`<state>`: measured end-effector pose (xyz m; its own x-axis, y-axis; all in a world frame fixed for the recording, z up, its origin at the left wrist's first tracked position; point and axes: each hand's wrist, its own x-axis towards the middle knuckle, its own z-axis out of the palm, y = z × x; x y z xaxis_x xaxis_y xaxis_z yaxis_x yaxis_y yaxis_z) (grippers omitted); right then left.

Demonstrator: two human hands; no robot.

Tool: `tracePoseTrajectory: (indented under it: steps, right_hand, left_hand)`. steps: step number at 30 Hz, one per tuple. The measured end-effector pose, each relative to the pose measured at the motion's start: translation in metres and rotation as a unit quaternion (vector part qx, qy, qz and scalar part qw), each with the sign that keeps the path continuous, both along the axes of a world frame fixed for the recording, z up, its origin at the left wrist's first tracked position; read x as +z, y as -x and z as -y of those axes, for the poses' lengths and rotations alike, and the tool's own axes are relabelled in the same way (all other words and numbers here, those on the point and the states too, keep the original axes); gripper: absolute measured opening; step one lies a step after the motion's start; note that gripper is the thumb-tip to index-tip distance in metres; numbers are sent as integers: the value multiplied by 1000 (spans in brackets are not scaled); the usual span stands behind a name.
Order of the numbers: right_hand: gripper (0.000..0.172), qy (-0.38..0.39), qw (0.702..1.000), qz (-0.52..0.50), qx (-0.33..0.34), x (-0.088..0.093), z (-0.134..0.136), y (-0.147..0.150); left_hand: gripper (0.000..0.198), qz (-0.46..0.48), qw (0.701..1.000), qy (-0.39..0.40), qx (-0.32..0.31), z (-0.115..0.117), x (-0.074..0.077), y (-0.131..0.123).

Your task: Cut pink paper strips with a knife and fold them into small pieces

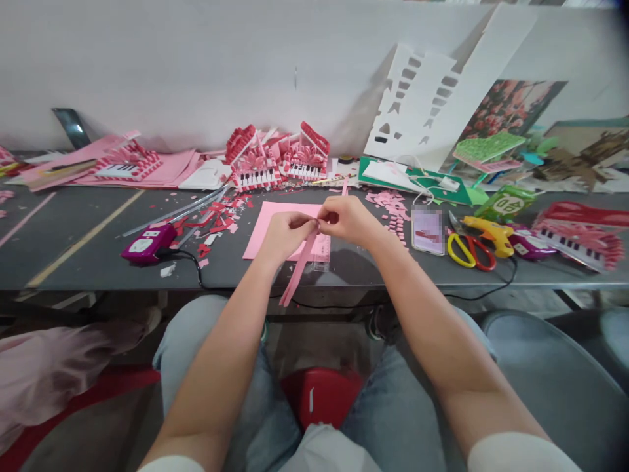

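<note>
Both hands meet above a pink sheet (260, 231) on the grey table. A long pink paper strip (299, 269) is pinched between the fingertips of my left hand (289, 233) and my right hand (346, 219). Its lower end hangs past the table's front edge, and the end looks split or doubled. Another stretch of pink strip (344, 189) shows behind my right hand; whether it is the same piece I cannot tell. A clear ruler (322, 252) lies on the sheet's right side, partly hidden by the hands.
Pink-and-white paper pianos (255, 172) stand at the back among red and pink scraps (221, 223). A purple box with a cable (149, 244) is at left. On the right lie a phone (427, 233), scissors (469, 251), a yellow glue gun (491, 233) and a green packet (506, 203).
</note>
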<state>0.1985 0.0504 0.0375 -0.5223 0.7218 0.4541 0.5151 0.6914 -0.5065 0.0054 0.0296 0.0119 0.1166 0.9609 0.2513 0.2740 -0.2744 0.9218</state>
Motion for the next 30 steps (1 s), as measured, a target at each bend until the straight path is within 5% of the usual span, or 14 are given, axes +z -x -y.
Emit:
tracePoseTrajectory:
  steps: [13, 22, 25, 30]
  right_hand:
    - [16, -104, 993, 43, -45, -17, 2, 20]
    - [21, -126, 989, 60, -48, -21, 13, 23]
    - [23, -114, 993, 30, -23, -18, 11, 20]
    - [16, -31, 999, -23, -14, -13, 3, 10]
  left_hand:
    - [11, 26, 997, -13, 70, 0, -2, -2]
    - [33, 202, 977, 66, 10, -5, -8, 5]
    - [27, 160, 986, 42, 22, -4, -5, 6]
    - [19, -79, 996, -45, 20, -2, -1, 7]
